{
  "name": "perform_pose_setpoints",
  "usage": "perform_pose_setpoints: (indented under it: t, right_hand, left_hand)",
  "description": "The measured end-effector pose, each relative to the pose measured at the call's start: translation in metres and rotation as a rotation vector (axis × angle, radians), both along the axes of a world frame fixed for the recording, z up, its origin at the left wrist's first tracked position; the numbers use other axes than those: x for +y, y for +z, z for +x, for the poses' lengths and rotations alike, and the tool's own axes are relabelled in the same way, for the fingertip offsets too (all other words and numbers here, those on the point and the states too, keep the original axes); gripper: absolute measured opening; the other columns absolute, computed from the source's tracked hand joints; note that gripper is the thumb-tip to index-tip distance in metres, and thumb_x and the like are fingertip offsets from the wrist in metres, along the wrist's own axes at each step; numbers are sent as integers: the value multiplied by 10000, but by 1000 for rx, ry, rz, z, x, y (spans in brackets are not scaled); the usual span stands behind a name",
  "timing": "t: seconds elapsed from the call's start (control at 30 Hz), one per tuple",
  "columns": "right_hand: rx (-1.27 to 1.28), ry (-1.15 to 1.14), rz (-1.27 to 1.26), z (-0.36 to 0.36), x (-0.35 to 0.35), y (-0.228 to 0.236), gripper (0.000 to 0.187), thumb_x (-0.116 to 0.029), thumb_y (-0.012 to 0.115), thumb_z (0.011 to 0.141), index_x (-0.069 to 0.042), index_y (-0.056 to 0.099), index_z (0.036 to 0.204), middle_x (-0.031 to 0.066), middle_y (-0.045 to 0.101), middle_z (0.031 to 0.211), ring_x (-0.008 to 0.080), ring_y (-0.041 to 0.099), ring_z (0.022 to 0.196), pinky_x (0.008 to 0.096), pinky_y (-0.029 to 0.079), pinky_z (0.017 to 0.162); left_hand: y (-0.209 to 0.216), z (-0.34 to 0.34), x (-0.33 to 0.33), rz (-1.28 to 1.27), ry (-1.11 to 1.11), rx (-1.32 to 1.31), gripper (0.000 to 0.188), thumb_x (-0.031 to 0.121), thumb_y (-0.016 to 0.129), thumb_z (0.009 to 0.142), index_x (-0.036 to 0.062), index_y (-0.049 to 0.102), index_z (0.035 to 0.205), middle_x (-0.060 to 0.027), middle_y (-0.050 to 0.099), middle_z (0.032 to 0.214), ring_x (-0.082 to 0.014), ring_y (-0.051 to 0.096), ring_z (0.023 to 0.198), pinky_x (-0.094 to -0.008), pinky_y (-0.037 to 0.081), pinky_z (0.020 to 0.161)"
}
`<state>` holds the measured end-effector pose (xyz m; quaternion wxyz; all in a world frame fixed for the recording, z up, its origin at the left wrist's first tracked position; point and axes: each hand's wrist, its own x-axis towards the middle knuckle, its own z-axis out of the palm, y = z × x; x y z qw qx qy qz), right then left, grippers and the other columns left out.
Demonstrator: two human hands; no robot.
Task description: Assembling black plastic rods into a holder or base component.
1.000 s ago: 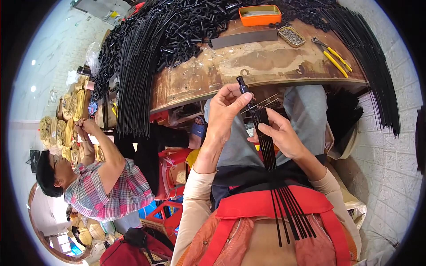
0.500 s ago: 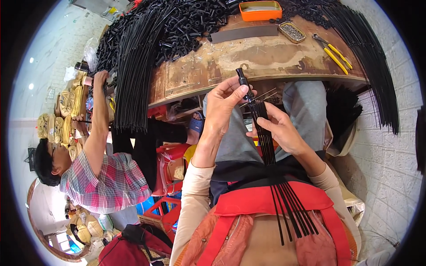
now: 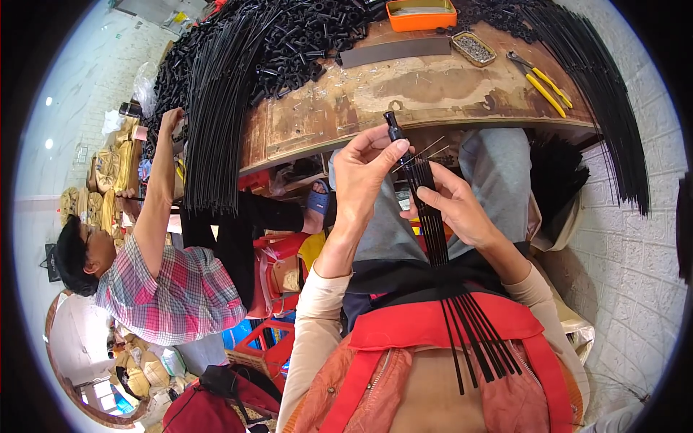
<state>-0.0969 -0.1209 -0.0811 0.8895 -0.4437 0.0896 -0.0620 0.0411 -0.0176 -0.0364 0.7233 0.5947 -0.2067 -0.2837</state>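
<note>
My left hand (image 3: 364, 169) pinches a black tube-shaped piece (image 3: 392, 124) with a flared top between thumb and fingers. Below it hangs a fan of thin black rods (image 3: 435, 242), their upper ends close under the tube; my left fingers hide whether they join it. Around the rods' upper part my right hand (image 3: 458, 206) is closed, thumb in front. Thin bare wires (image 3: 432, 149) stick out crosswise between my two hands. The rods' lower ends lie over my red apron (image 3: 411, 325) and lap.
The wooden table (image 3: 310, 130) ahead bears a heap of black tube pieces (image 3: 303, 43), bundles of black rods (image 3: 224, 123), yellow-handled pliers (image 3: 546, 92), an orange box (image 3: 422, 16) and a small tray of metal bits (image 3: 473, 48). A person in a plaid shirt (image 3: 173, 296) works at the left.
Both hands keep their hold in nearly the same place. The thin wires between them have shifted and tilt more steeply up to the right. The person's arm at the left has moved slightly.
</note>
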Motion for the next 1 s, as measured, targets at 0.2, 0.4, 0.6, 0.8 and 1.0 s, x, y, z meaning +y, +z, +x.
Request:
perform_pose_setpoints:
  t: [0.2, 0.4, 0.6, 0.8, 1.0]
  right_hand:
    - [-17, 54, 26, 2, -2, -3, 313, -85, 524, 980, -40, 470, 1285, 23, 561, 962, 117, 605, 836, 425, 548, 890]
    - [18, 25, 30, 4, 0, 3, 306, -88, 518, 983, -37, 473, 1281, 19, 561, 933, 117, 608, 829, 418, 552, 886]
    - [-5, 48, -3, 5, -1, 2, 310, -80, 517, 981, -37, 472, 1284, 25, 558, 943, 116, 607, 841, 417, 553, 887]
    - [-31, 61, 49, 5, 0, -1, 312, -87, 518, 984, -38, 463, 1287, 30, 560, 953, 124, 608, 853, 435, 550, 892]
    - [-75, 202, 197, 6, -8, -7, 324, -121, 535, 987, -42, 457, 1291, 39, 565, 983, 132, 609, 875, 462, 536, 918]
  left_hand:
    - [5, 2, 15, -69, -101, 139, 461, 18, 646, 891, -42, 492, 1322, -155, 671, 1106, -205, 660, 1013, -323, 504, 922]
    - [10, -11, 23, -39, -128, -34, 674, -83, 645, 838, -2, 345, 1436, -184, 574, 1275, -225, 614, 1123, -336, 500, 957]
    - [8, -11, 21, 19, -34, -39, 680, -78, 678, 816, -7, 378, 1422, -180, 609, 1218, -241, 624, 1106, -334, 501, 954]
    - [-1, -3, 22, -124, -82, 90, 707, -66, 692, 791, -12, 377, 1421, -192, 614, 1204, -270, 628, 1100, -375, 487, 976]
    - [-17, 9, 22, -252, -266, 348, 712, -10, 707, 803, 9, 373, 1432, -172, 622, 1199, -262, 614, 1127, -381, 474, 991]
